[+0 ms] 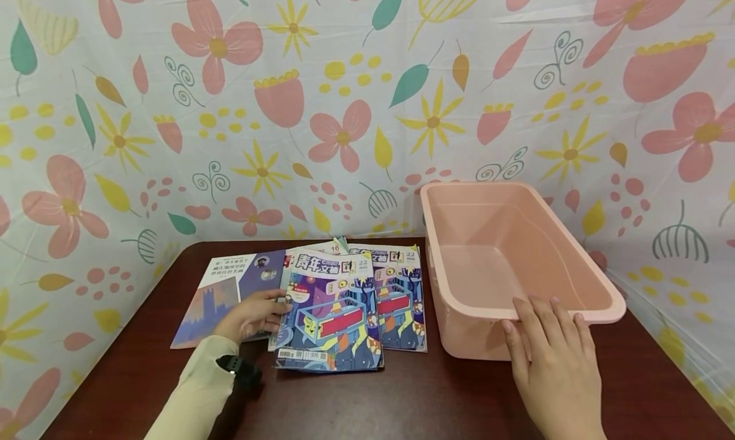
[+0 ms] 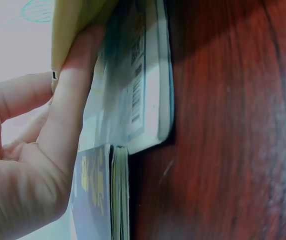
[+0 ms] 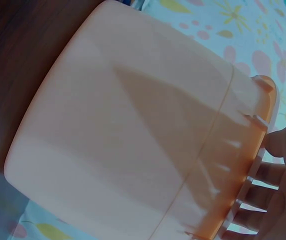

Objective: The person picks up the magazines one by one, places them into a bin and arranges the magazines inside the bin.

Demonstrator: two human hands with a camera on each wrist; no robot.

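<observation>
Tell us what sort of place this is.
Probably an indoor tabletop workspace, though the wider room is hidden: a flowered cloth hangs behind a dark table bearing magazines and a pink tub.

Left grip [image 1: 255,314] pinching, sleeved forearm [image 1: 198,386] angled inward; right grip [image 1: 554,360] palm-down, fingers [image 1: 533,325] slightly apart.

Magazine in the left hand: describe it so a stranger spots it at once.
On the dark red-brown table, left of the pink tub, the left hand holds the front magazine at its left edge. It overlaps a twin with the same cover picture, but is nearer the viewer, its cover almost wholly showing.
</observation>
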